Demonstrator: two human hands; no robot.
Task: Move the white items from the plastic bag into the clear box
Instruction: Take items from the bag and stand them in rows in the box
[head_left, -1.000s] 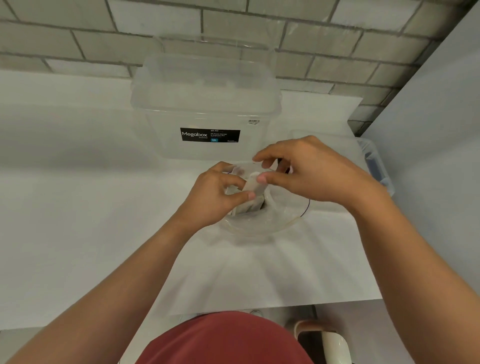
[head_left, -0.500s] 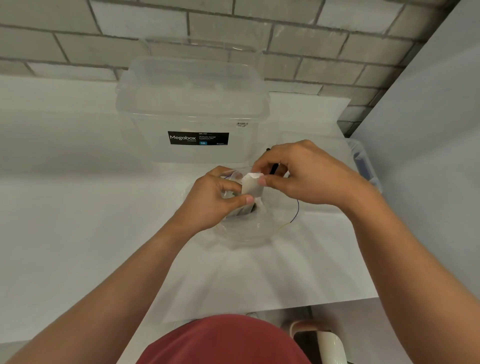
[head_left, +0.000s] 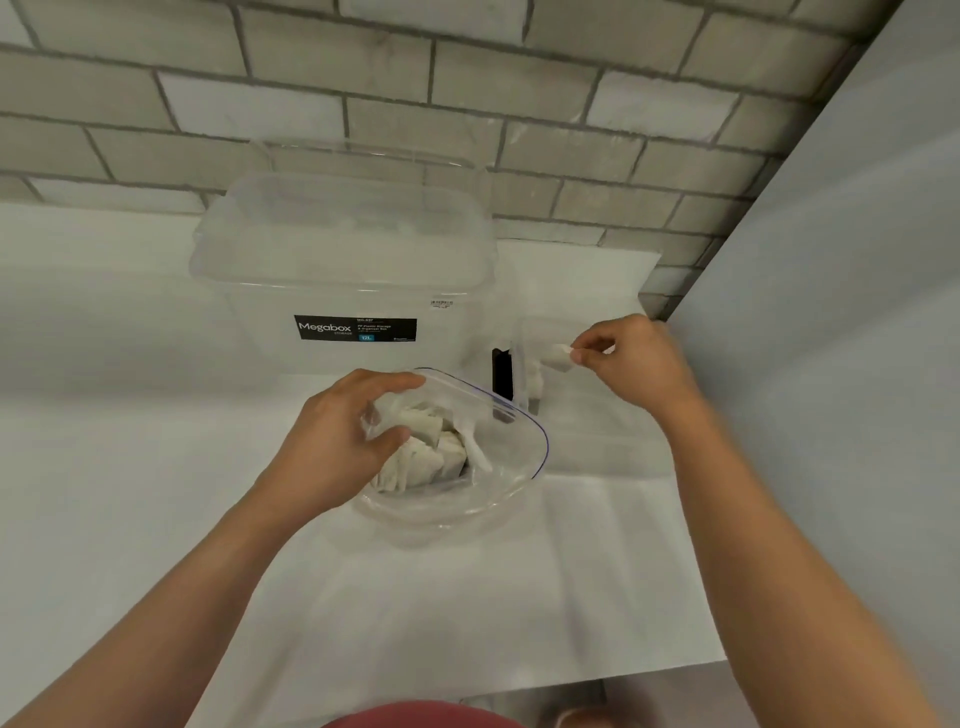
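1. Fingers of the left hand curled round the near-left rim of the plastic bag, thumb on the outside, and held its mouth wide open.
2. White items lay heaped on the bottom of the bag, just beside that hand.
3. The right hand pinched one white piece between thumb and forefinger, with the other fingers loosely curled. It was off to the right of the bag and apart from it.
4. That piece hung over the low clear box, which stood on the white table just right of the bag. Whether the piece touched the box could not be told.
5. A black part showed at the box's left end. Something white lay behind the box's wall, too blurred to name.
6. A large Megabox container with a black label stood behind the bag, close to the brick wall.
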